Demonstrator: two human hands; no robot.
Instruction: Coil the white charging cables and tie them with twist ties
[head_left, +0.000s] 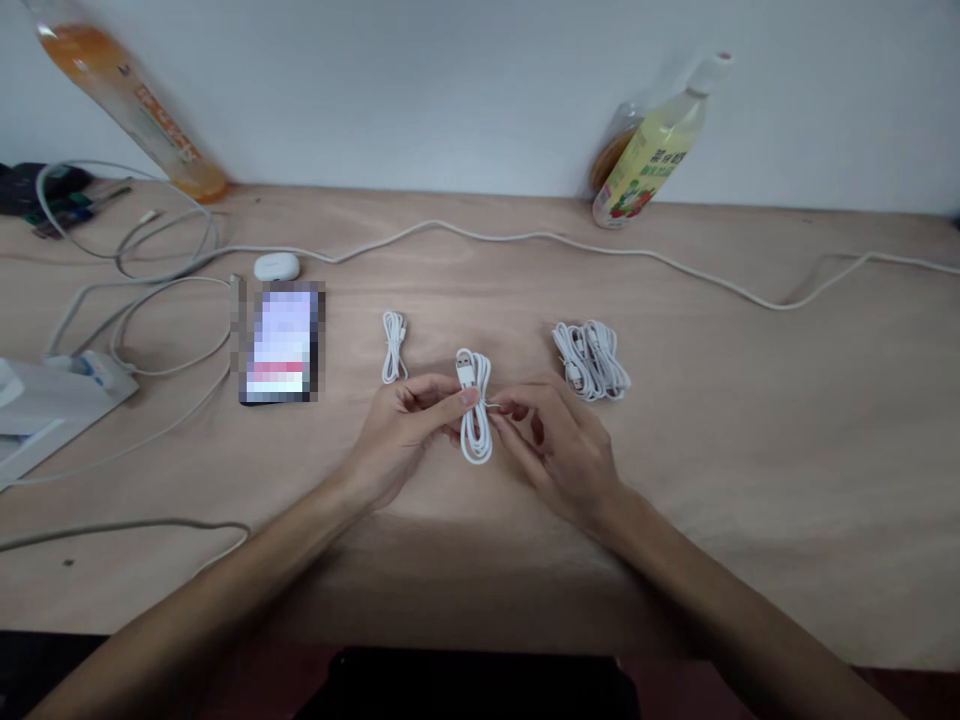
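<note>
A white USB cable (477,440), coiled into a narrow bundle with its plug at the top, is held above the middle of the table. My left hand (409,425) pinches it, thumb across the front of the coil. From the bundle's middle a thin white twist tie (493,405) sticks out to the right, and my right hand (566,440) pinches its end between thumb and fingers. Another coiled white cable (394,347) lies beyond my left hand. Several more bundled white cables (591,360) lie together beyond my right hand.
A phone (281,345) and a white earbud case (277,266) lie at the left, near loose cords and a white power strip (60,400). An orange drink bottle (135,105) and a yellow bottle (651,160) stand by the wall. One long white cord (540,236) crosses the table's back.
</note>
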